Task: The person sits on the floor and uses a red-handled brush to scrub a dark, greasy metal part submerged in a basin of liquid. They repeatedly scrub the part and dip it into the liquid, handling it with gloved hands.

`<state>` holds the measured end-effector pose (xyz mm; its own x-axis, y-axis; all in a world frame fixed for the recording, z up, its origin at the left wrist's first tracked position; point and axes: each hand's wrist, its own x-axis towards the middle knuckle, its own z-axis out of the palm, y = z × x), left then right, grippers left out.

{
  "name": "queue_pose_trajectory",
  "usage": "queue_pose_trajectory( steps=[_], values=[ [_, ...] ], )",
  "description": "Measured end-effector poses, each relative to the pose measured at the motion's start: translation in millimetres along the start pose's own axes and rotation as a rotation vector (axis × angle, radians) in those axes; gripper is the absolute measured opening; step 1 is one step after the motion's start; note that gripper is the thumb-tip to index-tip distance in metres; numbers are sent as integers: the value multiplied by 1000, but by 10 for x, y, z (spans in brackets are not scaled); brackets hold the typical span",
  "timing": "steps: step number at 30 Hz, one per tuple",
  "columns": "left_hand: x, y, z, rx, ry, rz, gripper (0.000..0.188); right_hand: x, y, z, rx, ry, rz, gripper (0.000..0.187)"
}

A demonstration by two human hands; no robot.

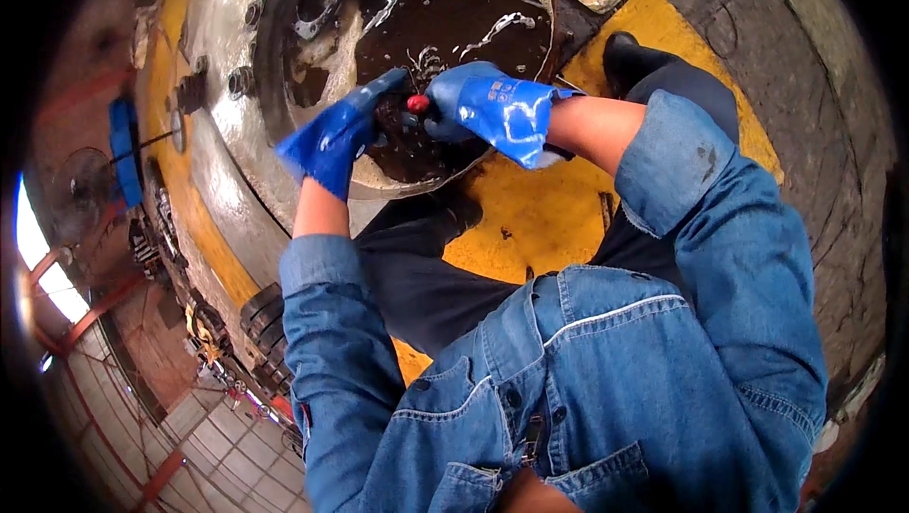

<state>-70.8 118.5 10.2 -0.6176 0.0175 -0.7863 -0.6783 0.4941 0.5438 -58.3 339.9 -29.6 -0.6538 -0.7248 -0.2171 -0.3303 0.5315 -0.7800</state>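
Observation:
Both my hands wear blue rubber gloves and meet over the near side of a round basin (268,49) of dark, wet liquid. My left hand (371,104) is closed around a dark, oily part (396,125), partly hidden by the gloves. My right hand (456,101) is closed close beside it. A small red rounded end (418,104) sticks out at its fingers; the rest of that object is hidden, so its kind does not show. Ripples and splashes mark the liquid just beyond my fingers.
Dark metal parts (320,2) lie at the basin's far left. My legs straddle a yellow-painted floor patch (502,220), with dark paving (757,49) to the right. Bolts (240,82) stick up from the pale metal surface left of the basin. A fan (80,186) stands farther left.

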Motion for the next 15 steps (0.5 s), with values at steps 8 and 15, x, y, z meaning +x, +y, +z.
queue_pose_trajectory(
  steps=[8,15],
  values=[
    [-343,-887,474,-145,541,253,53,139,-45,-46,-94,133,107,33],
    [-280,-888,223,86,725,91,53,88,-94,-346,-263,355,83,31]
  ],
)
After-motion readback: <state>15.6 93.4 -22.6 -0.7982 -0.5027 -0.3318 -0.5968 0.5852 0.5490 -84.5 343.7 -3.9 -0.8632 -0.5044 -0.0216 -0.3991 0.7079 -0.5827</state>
